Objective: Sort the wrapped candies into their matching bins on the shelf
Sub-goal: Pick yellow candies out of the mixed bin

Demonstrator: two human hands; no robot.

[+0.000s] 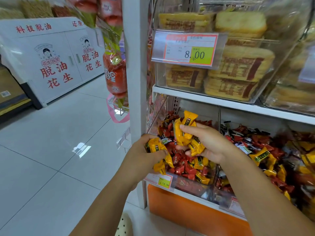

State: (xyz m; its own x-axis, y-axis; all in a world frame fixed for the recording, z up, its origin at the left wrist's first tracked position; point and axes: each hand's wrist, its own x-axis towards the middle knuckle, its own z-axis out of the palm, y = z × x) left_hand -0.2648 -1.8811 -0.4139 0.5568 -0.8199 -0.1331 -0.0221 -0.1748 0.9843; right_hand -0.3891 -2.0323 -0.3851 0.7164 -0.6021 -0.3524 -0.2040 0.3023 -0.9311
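Note:
Both hands hover over the left clear bin [207, 184] on the lower shelf, which holds mostly red wrapped candies [183, 165] with some yellow ones mixed in. My left hand [144, 153] grips a few yellow wrapped candies [154, 147] at the bin's front left corner. My right hand [208, 142] holds a bunch of yellow wrapped candies [186, 132] above the bin's middle, thumb on top. The neighbouring bin [226, 204] to the right holds a mix of red, yellow and dark wrapped candies [260, 155].
A white shelf post [136, 82] stands just left of the bins. The upper shelf carries clear boxes of packaged cakes [238, 68] behind a price tag [189, 48]. Red packets [115, 72] hang at the aisle end. Tiled floor [59, 150] spreads left toward a white display cabinet [56, 60].

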